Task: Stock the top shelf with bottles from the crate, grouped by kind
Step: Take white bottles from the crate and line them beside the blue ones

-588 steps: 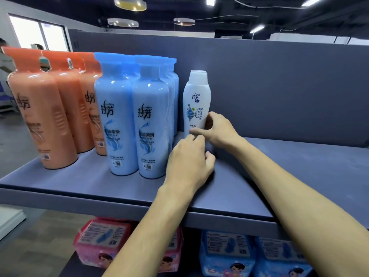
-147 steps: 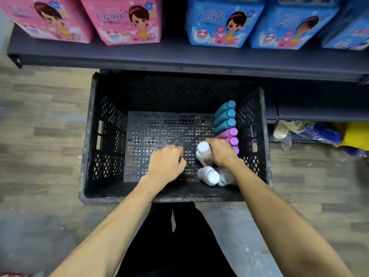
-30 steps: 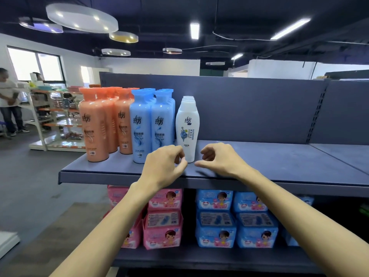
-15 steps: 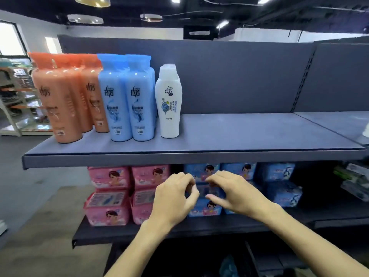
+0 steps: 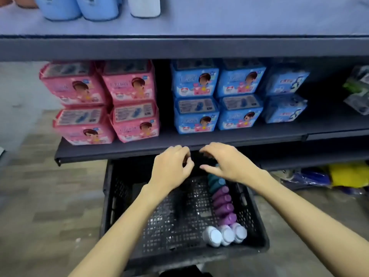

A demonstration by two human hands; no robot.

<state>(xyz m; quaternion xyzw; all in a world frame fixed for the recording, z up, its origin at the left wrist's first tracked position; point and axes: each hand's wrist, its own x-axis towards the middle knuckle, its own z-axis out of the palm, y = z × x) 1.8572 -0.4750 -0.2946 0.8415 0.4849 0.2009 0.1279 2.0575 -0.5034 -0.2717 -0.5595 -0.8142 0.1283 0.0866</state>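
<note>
A moment ago the top shelf point(image 5: 239, 23) was right in front. Now it sits high up, and only the bottoms of the blue bottles point(image 5: 79, 7) and a white bottle point(image 5: 144, 7) show on it. The view has dropped to the black crate point(image 5: 119, 196) on the floor, so I think it is time to fetch the next bottle. Both hands have come down over the crate. The left hand point(image 5: 169, 168) is loosely curled and empty. The right hand point(image 5: 227, 162) is half open with bent fingers, empty too. Purple bottles point(image 5: 223, 204), white bottles point(image 5: 225, 234) and teal bottles point(image 5: 215, 181) lie along the crate's right side.
</note>
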